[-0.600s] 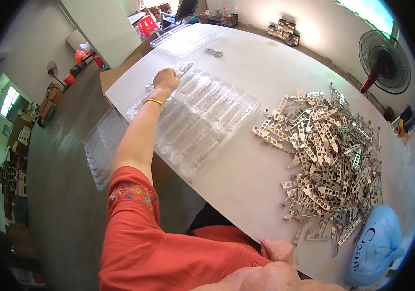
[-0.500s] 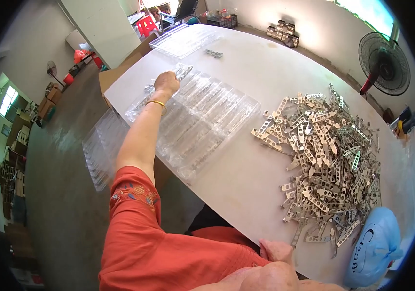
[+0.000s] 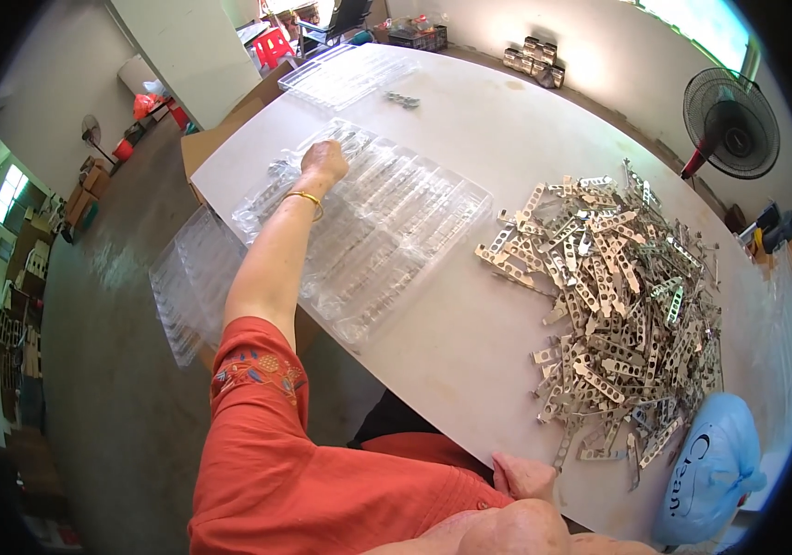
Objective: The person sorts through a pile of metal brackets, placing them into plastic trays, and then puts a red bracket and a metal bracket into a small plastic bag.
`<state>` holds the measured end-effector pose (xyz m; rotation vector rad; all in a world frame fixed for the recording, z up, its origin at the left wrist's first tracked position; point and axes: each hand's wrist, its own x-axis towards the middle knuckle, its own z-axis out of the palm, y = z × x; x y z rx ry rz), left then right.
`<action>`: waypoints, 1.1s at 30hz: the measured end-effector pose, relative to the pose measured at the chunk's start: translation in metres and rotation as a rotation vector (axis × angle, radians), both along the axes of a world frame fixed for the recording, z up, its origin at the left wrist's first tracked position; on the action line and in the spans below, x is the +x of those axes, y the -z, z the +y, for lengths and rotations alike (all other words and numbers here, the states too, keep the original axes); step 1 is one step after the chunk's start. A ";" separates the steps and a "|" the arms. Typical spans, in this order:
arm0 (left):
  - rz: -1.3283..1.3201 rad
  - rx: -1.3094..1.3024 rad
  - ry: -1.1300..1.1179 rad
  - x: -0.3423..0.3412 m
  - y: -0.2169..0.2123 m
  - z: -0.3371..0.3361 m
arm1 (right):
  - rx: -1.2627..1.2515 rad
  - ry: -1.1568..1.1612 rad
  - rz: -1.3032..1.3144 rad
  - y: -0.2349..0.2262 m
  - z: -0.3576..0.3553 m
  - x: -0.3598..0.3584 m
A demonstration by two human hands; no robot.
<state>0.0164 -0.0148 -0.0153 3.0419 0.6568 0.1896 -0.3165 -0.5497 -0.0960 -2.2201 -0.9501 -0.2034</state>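
Note:
My left hand (image 3: 325,161) is closed over the far left part of a clear plastic tray (image 3: 484,205), its fingers bent down and mostly hidden. Whatever it grips is hidden beneath it. Long narrow compartments divide the tray, and metal strips in clear plastic wrap (image 3: 386,190) lie in them. By the table's near edge rests my right hand (image 3: 523,476), its fingers curled in and partly out of sight. Beyond it is a big loose pile of metal brackets (image 3: 613,305) with round holes.
Another clear tray (image 3: 345,79) lies at the table's far end, with a few small metal pieces (image 3: 402,100) near it. More clear trays (image 3: 188,277) sit below the left table edge. A blue plastic bag (image 3: 712,467) stands at the right, and a black fan (image 3: 730,122) behind.
My left hand has come down slightly toward me and to the right, onto the tray. A shiny piece that stuck out beside it now lies level with the tray. My right hand stays put.

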 end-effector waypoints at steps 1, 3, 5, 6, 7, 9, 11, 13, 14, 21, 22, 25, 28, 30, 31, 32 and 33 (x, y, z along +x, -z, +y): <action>-0.014 -0.009 0.009 -0.002 0.001 0.005 | -0.012 -0.008 -0.017 -0.002 0.001 0.000; -0.029 -0.017 0.021 -0.003 0.003 0.009 | -0.022 -0.014 -0.034 -0.007 0.000 -0.001; -0.052 -0.043 0.029 -0.010 0.003 0.009 | -0.117 -0.079 -0.040 -0.010 -0.005 -0.003; -0.054 -0.043 0.032 -0.014 0.002 0.005 | -0.116 -0.077 -0.042 -0.010 -0.008 -0.005; -0.109 -0.005 0.082 -0.021 0.002 0.003 | -0.132 -0.106 -0.036 -0.009 -0.011 -0.007; -0.158 0.032 0.138 -0.039 0.001 -0.011 | -0.148 -0.130 -0.023 -0.009 -0.018 -0.011; -0.329 -0.046 0.328 -0.065 -0.012 -0.051 | -0.158 -0.128 -0.064 -0.015 -0.025 -0.012; -0.433 -0.133 0.516 -0.098 -0.026 -0.087 | -0.162 -0.074 -0.097 -0.019 -0.030 -0.012; -0.455 -0.162 0.597 -0.110 -0.029 -0.116 | -0.181 -0.001 -0.118 -0.021 -0.037 -0.016; -0.401 -0.352 0.925 -0.232 0.009 -0.219 | -0.208 -0.058 -0.034 -0.034 -0.063 -0.013; -0.357 -0.358 0.928 -0.240 0.021 -0.228 | -0.235 -0.128 -0.027 -0.033 -0.069 -0.016; -0.208 -0.428 0.980 -0.256 0.043 -0.254 | -0.342 -0.110 0.042 -0.035 -0.093 -0.022; -0.083 -0.377 1.038 -0.266 0.053 -0.260 | -0.384 -0.064 0.102 -0.036 -0.105 -0.023; -0.038 -0.346 1.067 -0.271 0.054 -0.259 | -0.383 -0.046 0.104 -0.037 -0.108 -0.023; 0.012 -0.316 1.098 -0.274 0.053 -0.256 | -0.408 -0.071 0.097 -0.036 -0.108 -0.024; 0.061 -0.286 1.128 -0.276 0.053 -0.254 | -0.432 -0.096 0.089 -0.035 -0.109 -0.025; 0.055 -0.288 1.140 -0.278 0.051 -0.253 | -0.437 -0.085 0.087 -0.033 -0.110 -0.025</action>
